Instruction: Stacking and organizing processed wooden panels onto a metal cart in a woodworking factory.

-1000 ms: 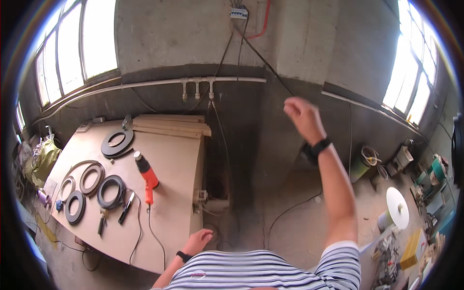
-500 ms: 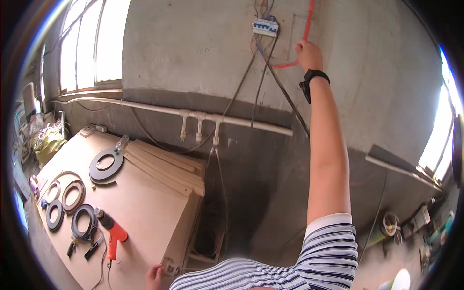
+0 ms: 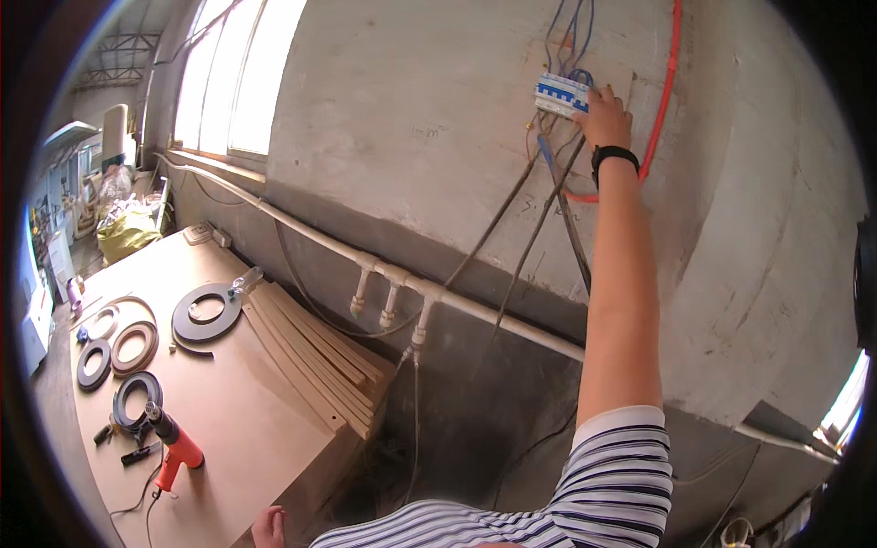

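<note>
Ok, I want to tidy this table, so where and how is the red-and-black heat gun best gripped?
Probably by its red handle, coming from the picture's lower edge. The handle slants that way, opposite the dark barrel, and looks slim enough to wrap fingers around. The cord leaves its end, so grip just above that.
</note>
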`<state>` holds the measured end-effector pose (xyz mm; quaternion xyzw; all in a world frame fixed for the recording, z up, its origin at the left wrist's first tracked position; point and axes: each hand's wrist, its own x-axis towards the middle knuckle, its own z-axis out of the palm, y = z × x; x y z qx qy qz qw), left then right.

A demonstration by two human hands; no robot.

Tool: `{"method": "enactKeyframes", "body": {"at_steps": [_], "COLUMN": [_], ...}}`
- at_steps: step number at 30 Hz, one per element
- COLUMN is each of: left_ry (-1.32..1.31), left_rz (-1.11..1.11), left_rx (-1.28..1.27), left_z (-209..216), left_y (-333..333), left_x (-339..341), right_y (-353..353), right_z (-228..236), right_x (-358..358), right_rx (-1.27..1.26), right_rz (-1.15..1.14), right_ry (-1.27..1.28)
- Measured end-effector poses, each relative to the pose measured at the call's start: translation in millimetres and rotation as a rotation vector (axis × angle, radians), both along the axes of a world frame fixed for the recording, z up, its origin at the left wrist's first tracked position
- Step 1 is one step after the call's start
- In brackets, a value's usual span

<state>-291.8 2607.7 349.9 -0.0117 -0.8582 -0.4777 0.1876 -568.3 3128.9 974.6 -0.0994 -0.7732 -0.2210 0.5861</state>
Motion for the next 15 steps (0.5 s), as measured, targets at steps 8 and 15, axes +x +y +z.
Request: {"method": "enactKeyframes", "body": {"at_steps": [8,15], "left_ry": [-0.235,0.036], "left_rz": [0.039,0.226], "left_rx": [0.117,0.111], "left_z": [40.1,30.5], "left_y": [37.3,39.7], "left_x": [-13.4,-16.9], "right_y": [30.4,74.9], "right_z": [24.5,42.7], "right_x": [-14.2,-70.8], "right_rx": [0.179,0.229], "right_rz": [0.308,0.325], "right_ry": [0.077,0.272]}}
